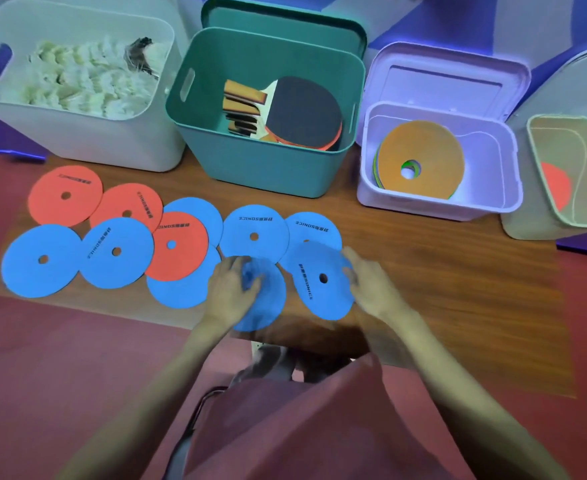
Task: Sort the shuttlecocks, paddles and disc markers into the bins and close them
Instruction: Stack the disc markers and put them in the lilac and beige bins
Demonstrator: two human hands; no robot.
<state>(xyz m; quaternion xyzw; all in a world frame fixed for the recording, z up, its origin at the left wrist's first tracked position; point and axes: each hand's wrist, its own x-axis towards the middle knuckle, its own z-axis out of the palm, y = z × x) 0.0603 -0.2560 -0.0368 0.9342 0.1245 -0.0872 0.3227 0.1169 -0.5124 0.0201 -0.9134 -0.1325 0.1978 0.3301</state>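
Several blue and red disc markers lie spread on the brown mat (458, 289). My left hand (231, 292) grips a blurred blue disc (268, 306) at the mat's near edge. The fingers of my right hand (371, 282) pinch the right rim of another blue disc (319, 289). A white bin (119, 140) at the back left holds shuttlecocks (84, 81). The teal bin (250, 168) holds paddles (302, 112). Inside the lilac bin (434, 209) is a stack of discs with an orange one (423, 157) on top.
The teal lid (285, 26) and the lilac lid (451, 77) stand behind their bins. A pale green bin (569, 216) at the far right holds a red disc (557, 188). My knees and red clothing (302, 427) fill the foreground.
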